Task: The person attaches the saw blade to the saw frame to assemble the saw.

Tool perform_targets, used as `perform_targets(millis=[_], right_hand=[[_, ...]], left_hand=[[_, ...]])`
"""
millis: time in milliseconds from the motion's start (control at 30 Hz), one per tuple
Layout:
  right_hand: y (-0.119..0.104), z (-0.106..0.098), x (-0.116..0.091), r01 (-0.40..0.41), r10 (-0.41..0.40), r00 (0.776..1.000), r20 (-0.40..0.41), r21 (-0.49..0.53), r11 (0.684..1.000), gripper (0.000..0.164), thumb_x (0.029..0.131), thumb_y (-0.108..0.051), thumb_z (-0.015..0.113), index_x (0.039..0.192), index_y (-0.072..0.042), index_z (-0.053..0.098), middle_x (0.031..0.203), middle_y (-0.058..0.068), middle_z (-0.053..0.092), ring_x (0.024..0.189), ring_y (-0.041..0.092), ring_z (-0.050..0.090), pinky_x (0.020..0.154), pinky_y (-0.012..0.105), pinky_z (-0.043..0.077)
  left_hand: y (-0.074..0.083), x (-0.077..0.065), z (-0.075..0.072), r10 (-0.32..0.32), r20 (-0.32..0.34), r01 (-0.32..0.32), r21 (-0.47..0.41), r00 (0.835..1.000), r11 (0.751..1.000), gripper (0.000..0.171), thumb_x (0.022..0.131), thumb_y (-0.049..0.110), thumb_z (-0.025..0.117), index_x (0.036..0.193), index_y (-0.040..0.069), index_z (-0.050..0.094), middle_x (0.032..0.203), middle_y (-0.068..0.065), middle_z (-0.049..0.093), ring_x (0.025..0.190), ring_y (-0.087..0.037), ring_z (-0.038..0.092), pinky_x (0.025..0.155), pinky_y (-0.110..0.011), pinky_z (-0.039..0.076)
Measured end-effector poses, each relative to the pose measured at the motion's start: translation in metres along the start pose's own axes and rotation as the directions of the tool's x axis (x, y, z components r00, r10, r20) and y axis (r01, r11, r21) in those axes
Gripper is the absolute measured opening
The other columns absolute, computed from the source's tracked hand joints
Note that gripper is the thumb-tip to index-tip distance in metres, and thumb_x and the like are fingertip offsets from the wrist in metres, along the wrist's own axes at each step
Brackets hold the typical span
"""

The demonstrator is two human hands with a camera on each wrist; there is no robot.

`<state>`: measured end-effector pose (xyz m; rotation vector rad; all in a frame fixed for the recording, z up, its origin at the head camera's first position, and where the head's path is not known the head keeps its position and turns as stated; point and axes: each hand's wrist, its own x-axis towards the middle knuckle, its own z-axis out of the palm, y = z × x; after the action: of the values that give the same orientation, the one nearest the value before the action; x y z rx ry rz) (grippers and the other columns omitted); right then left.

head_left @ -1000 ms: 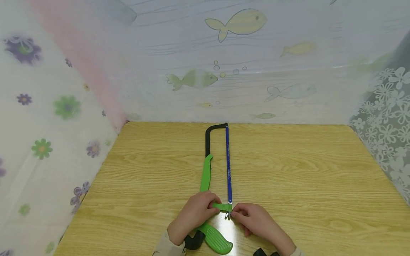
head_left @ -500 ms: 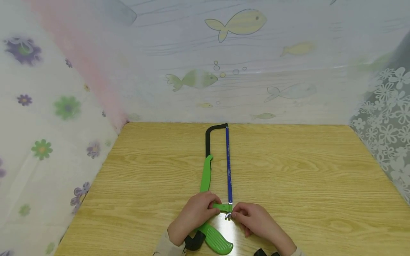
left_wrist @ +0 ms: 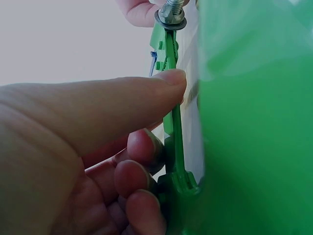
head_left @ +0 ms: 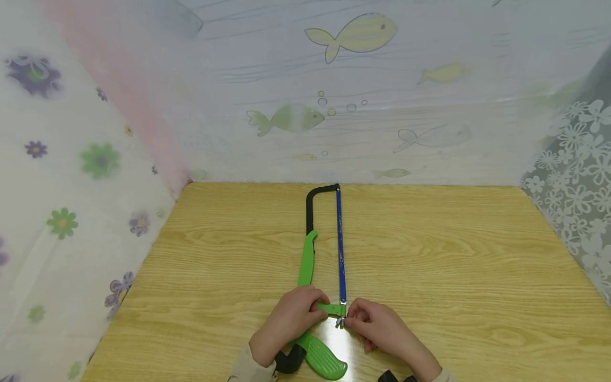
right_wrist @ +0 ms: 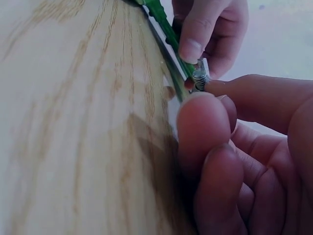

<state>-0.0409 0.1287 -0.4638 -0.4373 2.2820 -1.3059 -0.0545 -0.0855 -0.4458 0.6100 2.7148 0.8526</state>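
A hacksaw [head_left: 306, 262] with a green and black frame lies on the wooden table, its blue blade [head_left: 341, 244] on the right side. My left hand [head_left: 295, 314] pinches the short green arm of the frame, thumb on one side and curled fingers on the other, as the left wrist view shows. At the end of that arm sits a metal wing nut [head_left: 340, 322] on a threaded bolt [right_wrist: 199, 78]. My right hand [head_left: 382, 328] holds the wing nut at its fingertips, the fingers bent. The fingers partly hide the nut in the right wrist view.
The green ribbed handle [head_left: 326, 361] points toward the front of the table [head_left: 453, 254]. Dark wrist gear [head_left: 289, 361] shows under the left wrist, more by the right. Patterned sheets [head_left: 363, 143] stand behind and at both sides.
My right index finger has risen slightly beside the wing nut, and the nut looks turned a little. The left hand and the saw have stayed where they were.
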Motion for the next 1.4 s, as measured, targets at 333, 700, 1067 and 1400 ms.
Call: perform_targets(millis=[333, 700, 1067, 1400], right_hand=[[0.0017, 0.0000, 0.0005, 0.005, -0.005, 1.000, 0.013, 0.003, 1.000, 0.022, 0.087, -0.041, 0.053, 0.084, -0.020, 0.060, 0.052, -0.004, 0.050, 0.039, 0.013, 0.051, 0.039, 0.026, 0.040], [-0.0018, 0.0000, -0.0003, -0.008, 0.008, 1.000, -0.003, -0.053, 0.999, 0.026, 0.088, -0.045, 0.048, 0.082, -0.024, 0.061, 0.051, -0.005, 0.049, 0.039, 0.013, 0.051, 0.040, 0.027, 0.040], [-0.0020, 0.0026, -0.0001, -0.020, 0.018, 1.000, -0.020, -0.076, 0.997, 0.031, 0.086, -0.052, 0.047, 0.081, -0.026, 0.062, 0.049, -0.005, 0.048, 0.038, 0.013, 0.050, 0.038, 0.026, 0.038], [-0.0049, 0.0040, -0.0002, -0.045, 0.040, 0.998, -0.044, -0.117, 0.992, 0.033, 0.084, -0.055, 0.047, 0.082, -0.026, 0.063, 0.047, -0.007, 0.047, 0.037, 0.012, 0.049, 0.039, 0.026, 0.035]], left_hand=[[0.0002, 0.0005, -0.0001, 0.000, 0.001, 0.000, 0.002, 1.000, 1.000, 0.011, 0.080, 0.022, 0.066, 0.091, 0.019, 0.065, 0.067, 0.011, 0.043, 0.060, -0.005, 0.039, 0.055, -0.021, 0.033], [0.0000, 0.0003, 0.0001, 0.008, -0.008, -0.008, 0.006, 1.000, 1.000, 0.010, 0.081, 0.022, 0.066, 0.091, 0.019, 0.065, 0.067, 0.011, 0.042, 0.060, -0.005, 0.039, 0.055, -0.021, 0.033], [-0.0003, 0.0000, 0.0003, 0.007, -0.004, -0.007, 0.005, 1.000, 1.000, 0.011, 0.080, 0.023, 0.066, 0.091, 0.019, 0.066, 0.067, 0.011, 0.042, 0.060, -0.005, 0.039, 0.055, -0.021, 0.033], [-0.0007, 0.0005, 0.0006, 0.013, -0.006, -0.013, 0.011, 1.000, 1.000, 0.012, 0.081, 0.022, 0.065, 0.092, 0.018, 0.066, 0.068, 0.012, 0.043, 0.061, -0.005, 0.040, 0.056, -0.020, 0.034]])
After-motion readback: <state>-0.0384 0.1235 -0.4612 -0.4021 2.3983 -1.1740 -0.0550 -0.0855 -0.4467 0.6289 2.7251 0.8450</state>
